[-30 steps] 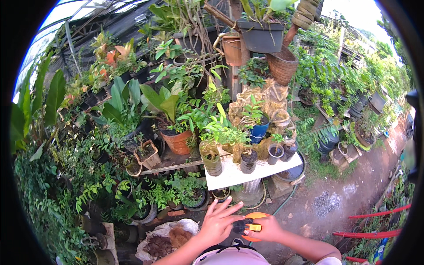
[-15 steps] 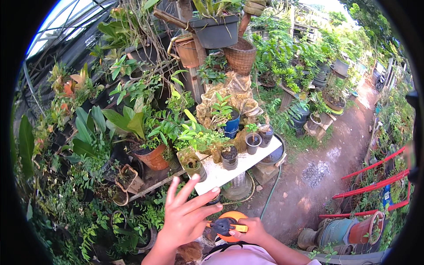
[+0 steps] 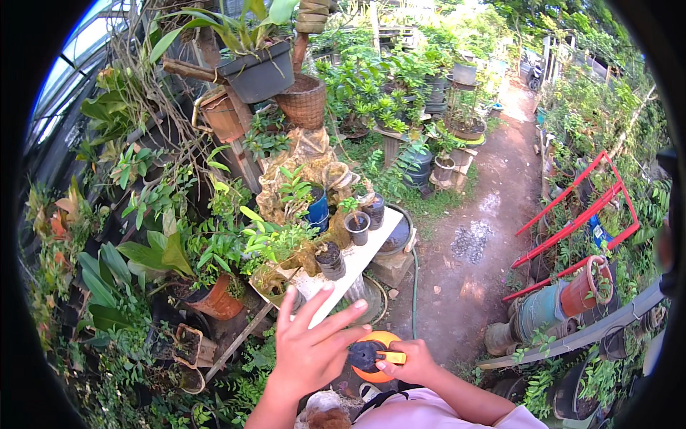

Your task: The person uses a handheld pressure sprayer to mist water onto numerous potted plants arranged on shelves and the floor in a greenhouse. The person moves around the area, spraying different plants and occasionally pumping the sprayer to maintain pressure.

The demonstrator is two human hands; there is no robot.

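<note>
My right hand (image 3: 414, 363) is closed around the yellow handle of a pump sprayer (image 3: 384, 338), low in front of me. The sprayer has an orange round body and a black top. Beside it on the left, my left hand (image 3: 309, 354) is raised with its fingers spread, holding nothing. Its fingertips overlap the near edge of a white tabletop (image 3: 344, 286) in the view; I cannot tell whether they touch it. On that table stand a dark pot with soil (image 3: 330, 262), a small potted seedling (image 3: 357, 227) and a blue pot (image 3: 318, 211) with a leafy plant.
A terracotta pot (image 3: 220, 299) stands left of the table among dense foliage. A green hose (image 3: 415, 293) runs along the dirt path (image 3: 439, 304) on the right. Further right are a red metal frame (image 3: 572, 232) and a tipped blue-green pot (image 3: 537, 318). Hanging planters (image 3: 257, 71) are overhead.
The view has swung right, so the table and plants sit further left. My left hand remains spread, and my right hand keeps its hold on the sprayer, which appears turned slightly.
</note>
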